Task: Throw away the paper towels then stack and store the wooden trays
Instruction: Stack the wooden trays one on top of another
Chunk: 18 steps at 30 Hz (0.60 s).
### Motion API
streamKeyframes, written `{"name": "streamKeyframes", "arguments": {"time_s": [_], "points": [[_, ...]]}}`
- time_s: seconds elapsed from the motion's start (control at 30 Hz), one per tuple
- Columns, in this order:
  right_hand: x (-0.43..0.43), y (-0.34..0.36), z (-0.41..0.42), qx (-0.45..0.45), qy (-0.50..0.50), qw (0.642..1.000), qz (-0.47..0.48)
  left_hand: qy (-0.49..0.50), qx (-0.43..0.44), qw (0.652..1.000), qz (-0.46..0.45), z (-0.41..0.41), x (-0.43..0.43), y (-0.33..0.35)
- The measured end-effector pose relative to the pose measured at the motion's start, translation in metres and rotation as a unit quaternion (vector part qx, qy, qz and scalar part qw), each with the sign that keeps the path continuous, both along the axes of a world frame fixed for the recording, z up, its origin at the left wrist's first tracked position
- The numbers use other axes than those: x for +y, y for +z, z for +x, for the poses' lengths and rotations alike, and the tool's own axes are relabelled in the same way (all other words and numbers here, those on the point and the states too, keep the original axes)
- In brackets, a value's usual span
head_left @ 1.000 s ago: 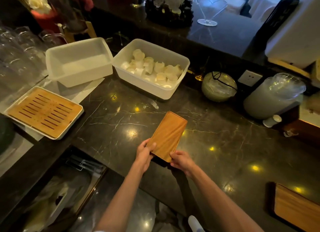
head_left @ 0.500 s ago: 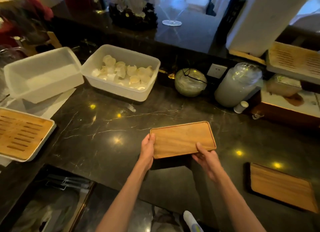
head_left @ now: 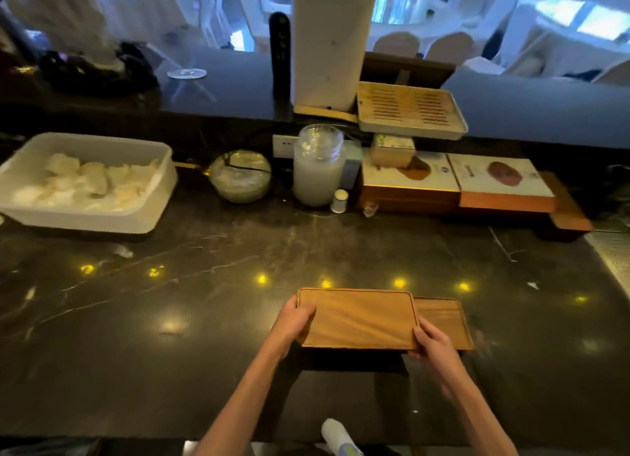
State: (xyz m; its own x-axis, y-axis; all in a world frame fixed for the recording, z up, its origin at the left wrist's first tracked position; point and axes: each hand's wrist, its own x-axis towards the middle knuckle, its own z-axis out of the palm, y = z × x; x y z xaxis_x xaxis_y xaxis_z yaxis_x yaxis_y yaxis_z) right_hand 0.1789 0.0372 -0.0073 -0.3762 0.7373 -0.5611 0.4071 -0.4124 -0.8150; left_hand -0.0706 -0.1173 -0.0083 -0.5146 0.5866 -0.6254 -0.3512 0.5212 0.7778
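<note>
Two wooden trays sit at the centre of a dark marble bench, the biggest thing in view, spreading out on all sides of the hands. Far beyond the hands, at the back edge, a white pillar rises; just to its right a slatted tray rests on a small box above two flat printed boxes — their lettering is too blurred to read. Well to the left of the hands and further back, a white plastic tub holds pale crumpled pieces. Between the tub and the boxes stand a round glass bowl, a frosted lidded jar and, just beside the jar, a small white cup.

The upper wooden tray lies with its long axis running left to right across the view, roughly level. The left hand grips its left short end, thumb on top, and the right hand grips its near right corner, fingers curled around the edge. Under it and offset to the right, the lower wooden tray lies flat on the bench with the same left-right orientation — only its right part shows past the right hand. Whether the two trays touch cannot be told.
</note>
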Motion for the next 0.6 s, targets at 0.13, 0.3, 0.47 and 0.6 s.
{"name": "streamKeyframes", "arguments": {"time_s": [0.13, 0.3, 0.47, 0.6], "points": [[0.053, -0.007, 0.059, -0.054, 0.059, 0.996, 0.034, 0.052, 0.019, 0.998, 0.007, 0.061, 0.042, -0.001], [0.09, -0.021, 0.097, -0.103, 0.08, 0.988, 0.077, -0.002, 0.09, 0.994, -0.058, 0.116, 0.078, -0.005], [0.112, -0.031, 0.1, -0.152, 0.102, 0.975, 0.129, -0.036, 0.192, 0.967, -0.164, 0.134, 0.103, -0.003], [0.118, -0.038, 0.097, -0.179, 0.126, 0.961, 0.169, -0.05, 0.215, 0.959, -0.175, 0.139, 0.112, 0.0]]}}
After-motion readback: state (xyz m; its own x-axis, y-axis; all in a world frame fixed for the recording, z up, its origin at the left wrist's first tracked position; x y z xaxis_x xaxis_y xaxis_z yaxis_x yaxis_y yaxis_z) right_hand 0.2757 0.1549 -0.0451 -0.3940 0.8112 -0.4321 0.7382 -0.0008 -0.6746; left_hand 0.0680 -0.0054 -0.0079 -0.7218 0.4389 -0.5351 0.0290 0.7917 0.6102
